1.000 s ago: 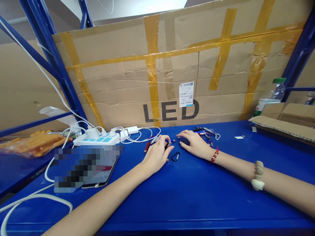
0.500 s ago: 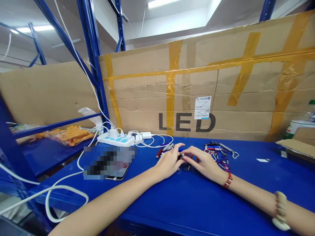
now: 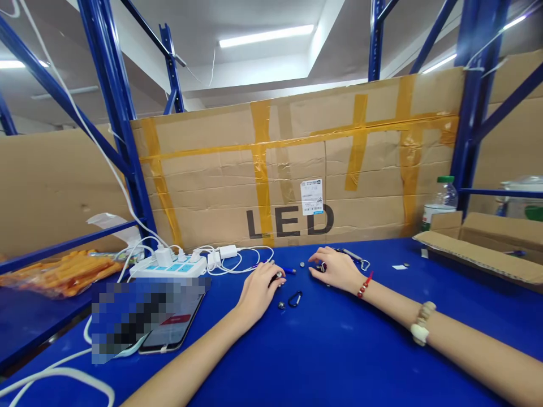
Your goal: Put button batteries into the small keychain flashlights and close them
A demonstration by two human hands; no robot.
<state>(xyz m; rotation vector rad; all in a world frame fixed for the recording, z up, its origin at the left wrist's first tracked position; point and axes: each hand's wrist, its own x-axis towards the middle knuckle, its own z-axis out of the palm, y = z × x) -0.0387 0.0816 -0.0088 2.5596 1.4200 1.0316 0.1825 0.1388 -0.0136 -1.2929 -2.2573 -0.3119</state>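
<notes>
My left hand rests low over the table, fingers closed about a small silver round part at the fingertips. To its right, my right hand is curled, with a small dark shiny piece between thumb and fingers; its exact kind is unclear. On the blue table between the hands lie a black carabiner, a small metal part and a blue tube. A small silver disc sits farther back. Behind my right hand, a silver carabiner shows; other pieces there are mostly hidden.
A white power strip with plugs and cables stands at the back left, near a phone. An open cardboard box and a bottle are at the right. A tall cardboard panel lines the back.
My hands, close together before, have moved apart, the right one toward the pile on the right. The black carabiner and small metal part now lie exposed between them. The view has turned right.
</notes>
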